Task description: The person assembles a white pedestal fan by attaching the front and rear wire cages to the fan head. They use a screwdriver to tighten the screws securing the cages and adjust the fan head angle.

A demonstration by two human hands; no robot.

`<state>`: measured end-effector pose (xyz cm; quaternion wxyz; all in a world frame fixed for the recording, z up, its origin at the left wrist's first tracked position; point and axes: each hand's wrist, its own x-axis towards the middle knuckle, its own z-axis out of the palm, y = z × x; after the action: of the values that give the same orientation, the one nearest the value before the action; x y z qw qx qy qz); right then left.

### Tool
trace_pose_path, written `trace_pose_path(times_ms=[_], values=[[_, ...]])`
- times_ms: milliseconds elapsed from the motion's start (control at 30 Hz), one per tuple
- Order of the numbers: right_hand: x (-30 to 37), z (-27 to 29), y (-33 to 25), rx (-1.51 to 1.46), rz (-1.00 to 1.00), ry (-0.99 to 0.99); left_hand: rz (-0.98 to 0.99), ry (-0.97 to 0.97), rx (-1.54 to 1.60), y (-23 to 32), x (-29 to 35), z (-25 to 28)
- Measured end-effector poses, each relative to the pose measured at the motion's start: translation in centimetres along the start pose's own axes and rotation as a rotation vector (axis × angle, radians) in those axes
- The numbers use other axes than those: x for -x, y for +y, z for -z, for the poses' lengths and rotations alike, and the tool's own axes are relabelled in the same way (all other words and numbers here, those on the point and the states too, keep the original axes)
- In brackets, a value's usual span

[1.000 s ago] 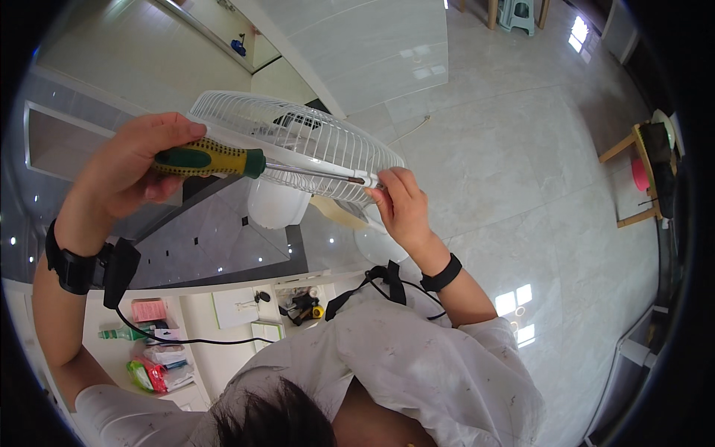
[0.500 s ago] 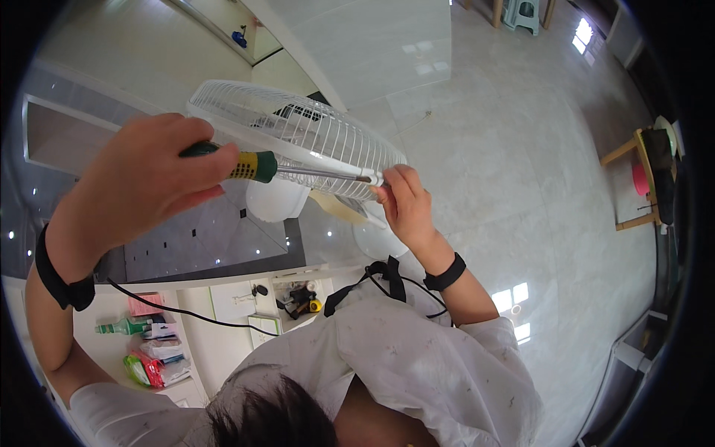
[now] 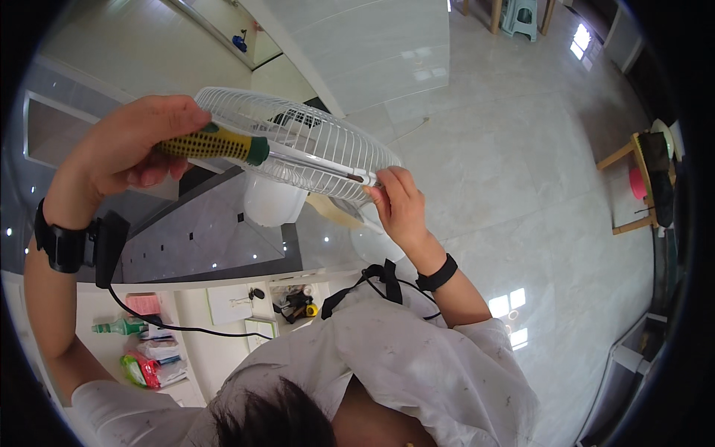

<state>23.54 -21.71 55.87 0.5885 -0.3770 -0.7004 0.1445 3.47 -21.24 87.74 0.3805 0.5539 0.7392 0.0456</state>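
Note:
A screwdriver [image 3: 216, 145] with a yellow and green handle lies in the closed fingers of my left hand [image 3: 123, 141]. Its metal shaft runs right, along the rim of a white electric fan's wire guard [image 3: 253, 104]. The tip meets a small white piece at the rim's right end; whether it sits in a screw cannot be seen. My right hand [image 3: 404, 212] pinches the rim right beside that tip with thumb and fingers. Below the guard show a white rounded fan part [image 3: 274, 197] and a cream-coloured piece [image 3: 335, 211].
Shelves with packets and a green bottle [image 3: 119, 326] are at the lower left. A black cable [image 3: 186, 328] runs from my left wristband across my front. At the far right stands a wooden stool [image 3: 633, 179] with things on it. A pale plastic stool [image 3: 519, 18] is at the top.
My left hand has turned at the wrist and shifted its grip back, so more of the screwdriver handle shows. My right hand stays on the rim, moved slightly left with the fan.

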Motion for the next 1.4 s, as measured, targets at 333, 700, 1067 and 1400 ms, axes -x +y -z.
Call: trace_pose_path(times_ms=[333,700,1067,1400], values=[[0.4,0.1,0.4,0.013,-0.004,0.022,-0.122,0.038,-0.336,1.8,-0.3,-1.6],[0.0,0.4,0.6,0.038,0.040,-0.002,-0.372,0.133,-0.370,2.2,2.2,-3.4],[0.6,0.1,0.5,-0.002,0.000,-0.003,-0.369,0.002,-0.457,-0.5,0.2,-1.9],[-0.4,0.2,0.9,-0.024,0.003,-0.015,-0.511,0.314,-0.134,0.1,0.3,-3.4]])
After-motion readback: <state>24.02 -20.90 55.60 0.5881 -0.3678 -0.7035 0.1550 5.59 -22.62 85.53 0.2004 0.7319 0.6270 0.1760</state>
